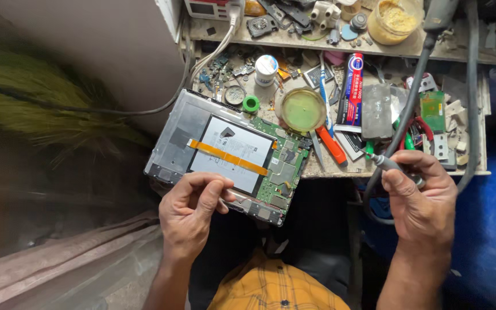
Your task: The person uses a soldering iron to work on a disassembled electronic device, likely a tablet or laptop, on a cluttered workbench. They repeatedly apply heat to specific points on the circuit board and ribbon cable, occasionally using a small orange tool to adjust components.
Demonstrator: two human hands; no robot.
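Head view: left hand (193,209) grips the opened tablet (228,155) at frame centre, against the cluttered workbench (340,169) edge. Right hand (420,195) (fingers closed) holds a corded soldering iron (394,166) at right; blue floor beyond.

We look down on a worn, dusty workbench (340,170) with a raised shelf (294,39) along its back edge, both crowded with small parts and tools. At the bench's left edge stands a pale panel (99,51), and a dark cable (87,108) runs across it. Left of that we see a straw broom (35,97) in shadow. Pinkish cloth (70,258) lies low at the left; a blue surface (495,229) fills the right side. The light is soft and even.
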